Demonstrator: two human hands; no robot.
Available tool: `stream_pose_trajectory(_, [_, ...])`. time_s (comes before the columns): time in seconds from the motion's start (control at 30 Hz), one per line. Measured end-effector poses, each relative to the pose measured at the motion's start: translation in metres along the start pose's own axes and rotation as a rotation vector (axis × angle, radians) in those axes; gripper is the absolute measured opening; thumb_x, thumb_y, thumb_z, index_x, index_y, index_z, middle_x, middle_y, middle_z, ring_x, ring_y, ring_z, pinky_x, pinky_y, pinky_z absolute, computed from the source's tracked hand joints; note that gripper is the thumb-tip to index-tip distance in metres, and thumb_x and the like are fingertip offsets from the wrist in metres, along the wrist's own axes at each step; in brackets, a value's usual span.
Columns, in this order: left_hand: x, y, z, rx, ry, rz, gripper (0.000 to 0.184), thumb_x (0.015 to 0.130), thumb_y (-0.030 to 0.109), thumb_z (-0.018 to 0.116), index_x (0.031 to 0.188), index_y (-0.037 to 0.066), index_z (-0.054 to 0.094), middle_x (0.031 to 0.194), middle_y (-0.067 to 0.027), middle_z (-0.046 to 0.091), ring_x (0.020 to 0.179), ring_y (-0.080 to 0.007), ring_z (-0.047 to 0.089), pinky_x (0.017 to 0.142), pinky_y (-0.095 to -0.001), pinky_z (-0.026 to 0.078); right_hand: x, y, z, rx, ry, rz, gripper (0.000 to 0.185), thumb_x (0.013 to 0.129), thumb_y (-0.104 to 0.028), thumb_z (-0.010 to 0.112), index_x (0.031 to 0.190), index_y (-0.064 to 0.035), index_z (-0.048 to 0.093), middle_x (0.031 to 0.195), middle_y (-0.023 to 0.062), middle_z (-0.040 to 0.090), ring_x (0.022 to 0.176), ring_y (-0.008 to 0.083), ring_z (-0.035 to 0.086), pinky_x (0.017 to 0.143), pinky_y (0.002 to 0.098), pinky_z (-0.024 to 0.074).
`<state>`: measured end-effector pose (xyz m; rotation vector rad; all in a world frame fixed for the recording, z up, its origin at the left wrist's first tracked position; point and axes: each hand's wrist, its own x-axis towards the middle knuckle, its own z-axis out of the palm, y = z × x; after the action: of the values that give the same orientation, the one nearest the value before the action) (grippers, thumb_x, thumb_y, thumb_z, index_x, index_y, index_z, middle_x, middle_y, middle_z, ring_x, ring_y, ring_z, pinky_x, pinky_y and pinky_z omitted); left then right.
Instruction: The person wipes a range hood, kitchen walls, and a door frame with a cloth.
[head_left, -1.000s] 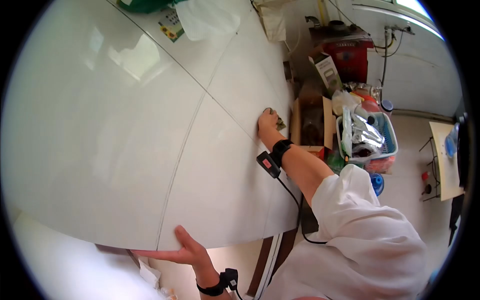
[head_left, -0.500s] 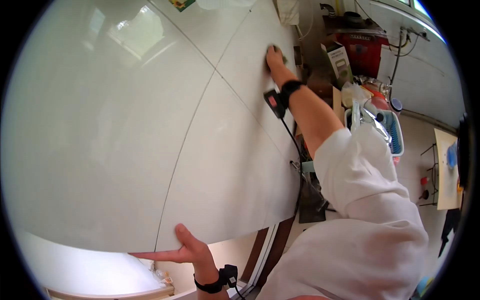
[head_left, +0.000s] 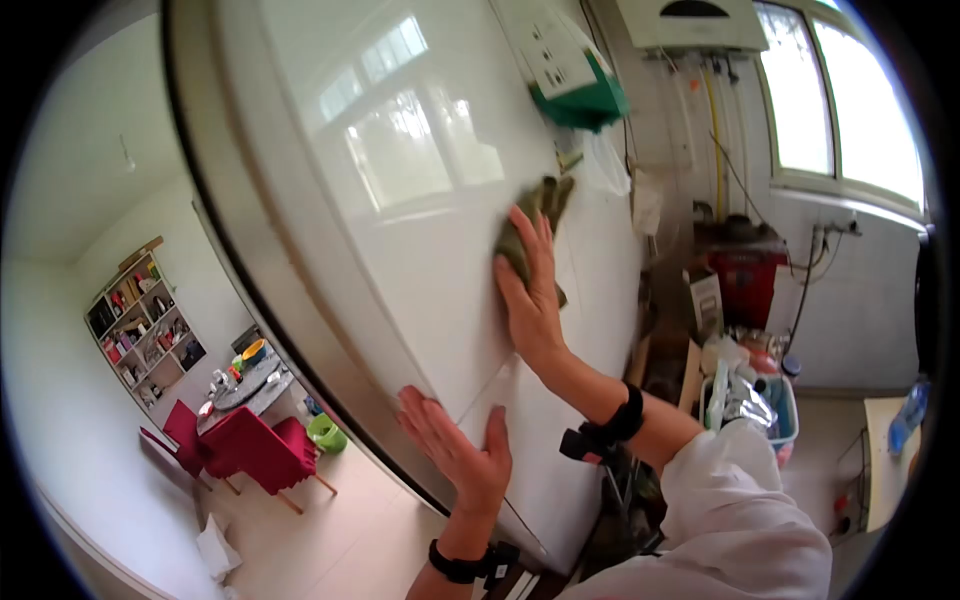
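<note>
The cloth (head_left: 543, 197) is on the wall (head_left: 430, 280), under the right hand (head_left: 535, 290); the step in hand looks like wiping, and it would go best with an even push through the whole palm, long overlapping strokes, and a slower pass along the wall's joints, where dirt would likely lodge; the right grip is laid out long over the cloth, pressing it to the wall rather than curling round it, which seems sound so long as the folds do not slip out; the left hand (head_left: 465, 460) rests lower on the wall, by its edge next to the frame (head_left: 245, 200), fingers straight and thumb spread apart, holding nothing; it can serve as a brace, best left clear of the stroke; care is wise near the green box (head_left: 595, 95) and the bag (head_left: 603, 165) higher on the wall, which a wide sweep could catch; the cloth looks olive-brown, soft and bunched, its folds showing past the fingers; whether it is damp I cannot tell; the wall is white, glossy and reflects a window.
</note>
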<state>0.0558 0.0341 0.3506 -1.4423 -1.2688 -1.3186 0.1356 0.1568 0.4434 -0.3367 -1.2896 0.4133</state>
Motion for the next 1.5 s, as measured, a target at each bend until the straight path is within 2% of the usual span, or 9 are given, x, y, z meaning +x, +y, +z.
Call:
stream_pose_trajectory(0.33, [-0.003, 0.000, -0.003, -0.044, 0.003, 0.027, 0.077, 0.088, 0.026, 0.063, 0.142, -0.007, 0.019, 0.146, -0.0311, 0.023, 0.137, -0.0439, 0.021, 0.109, -0.0562, 0.018, 0.174, -0.153, 0.094, -0.187, -0.068, -0.983, 0.049, 0.089, -0.033, 0.055, 0.135, -0.0213, 0.044, 0.145, 0.0128, 0.034, 0.136, 0.0366, 0.025, 0.107, 0.0493, 0.0248])
stream_pose_trajectory(0.37, [-0.004, -0.001, -0.003, -0.038, 0.010, 0.014, 0.077, 0.088, 0.026, 0.063, 0.142, -0.007, 0.019, 0.146, -0.0311, 0.023, 0.137, -0.0439, 0.021, 0.109, -0.0562, 0.018, 0.210, -0.166, 0.100, -0.124, -0.128, -0.839, 0.050, 0.089, -0.034, 0.057, 0.135, -0.0190, 0.045, 0.139, 0.0147, 0.043, 0.128, 0.0338, 0.040, 0.105, 0.0388, 0.0312])
stream_pose_trajectory(0.43, [-0.003, -0.001, -0.003, -0.051, 0.002, 0.028, 0.077, 0.088, 0.026, 0.063, 0.142, -0.007, 0.020, 0.146, -0.0309, 0.023, 0.137, -0.0439, 0.022, 0.109, -0.0556, 0.017, 0.259, -0.191, 0.104, -0.102, -0.256, -0.744, 0.059, 0.096, -0.041, 0.042, 0.145, -0.0136, 0.024, 0.149, 0.0133, 0.026, 0.139, 0.0287, 0.021, 0.113, 0.0394, 0.0192])
stream_pose_trajectory(0.67, [-0.005, -0.002, -0.004, -0.058, 0.004, 0.045, 0.077, 0.088, 0.027, 0.064, 0.142, -0.007, 0.021, 0.146, -0.0305, 0.024, 0.137, -0.0444, 0.023, 0.110, -0.0552, 0.017, 0.319, -0.106, 0.081, 0.088, -0.123, -0.311, 0.051, 0.092, -0.037, 0.053, 0.136, -0.0140, 0.043, 0.137, 0.0139, 0.045, 0.125, 0.0295, 0.043, 0.104, 0.0355, 0.0314])
stream_pose_trajectory(0.8, [-0.004, -0.001, -0.001, -0.060, 0.025, 0.028, 0.075, 0.088, 0.027, 0.063, 0.141, -0.007, 0.022, 0.146, -0.0305, 0.024, 0.137, -0.0448, 0.023, 0.109, -0.0554, 0.018, 0.208, -0.003, 0.033, -0.042, -0.062, -0.465, 0.051, 0.092, -0.028, 0.050, 0.138, -0.0077, 0.038, 0.143, 0.0180, 0.034, 0.134, 0.0329, 0.031, 0.111, 0.0379, 0.0234])
stream_pose_trajectory(0.97, [-0.006, -0.002, 0.001, -0.072, 0.039, 0.026, 0.074, 0.090, 0.027, 0.060, 0.142, -0.007, 0.021, 0.146, -0.0302, 0.023, 0.136, -0.0455, 0.023, 0.109, -0.0557, 0.018, -0.006, 0.052, -0.026, -0.077, -0.154, -0.080, 0.058, 0.088, -0.004, 0.047, 0.143, -0.0082, 0.029, 0.149, 0.0169, 0.025, 0.142, 0.0342, 0.014, 0.113, 0.0401, 0.0180])
stream_pose_trajectory(1.13, [-0.004, -0.001, -0.001, -0.067, 0.016, 0.002, 0.074, 0.088, 0.025, 0.063, 0.142, -0.006, 0.022, 0.146, -0.0297, 0.025, 0.136, -0.0448, 0.024, 0.109, -0.0558, 0.018, -0.074, 0.001, -0.033, -0.117, -0.377, -0.347, 0.066, 0.077, -0.002, 0.058, 0.140, -0.0085, 0.037, 0.151, 0.0207, 0.019, 0.141, 0.0436, 0.008, 0.112, 0.0536, 0.0116])
stream_pose_trajectory(1.4, [-0.006, 0.000, -0.003, -0.068, 0.040, -0.030, 0.069, 0.087, 0.024, 0.064, 0.139, -0.004, 0.030, 0.145, -0.0252, 0.031, 0.136, -0.0405, 0.028, 0.110, -0.0545, 0.017, 0.152, -0.150, 0.084, -0.297, -0.142, -1.190, 0.044, 0.077, -0.021, 0.065, 0.120, -0.0126, 0.058, 0.141, 0.0129, 0.040, 0.133, 0.0406, 0.029, 0.109, 0.0548, 0.0214])
stream_pose_trajectory(1.5, [-0.004, 0.000, -0.005, -0.062, 0.038, -0.023, 0.067, 0.087, 0.024, 0.063, 0.139, -0.003, 0.031, 0.145, -0.0248, 0.031, 0.136, -0.0399, 0.028, 0.110, -0.0542, 0.016, 0.221, -0.216, 0.103, -0.911, -0.159, -1.071, 0.043, 0.089, -0.035, 0.052, 0.126, -0.0126, 0.054, 0.144, 0.0119, 0.036, 0.136, 0.0309, 0.028, 0.112, 0.0474, 0.0224])
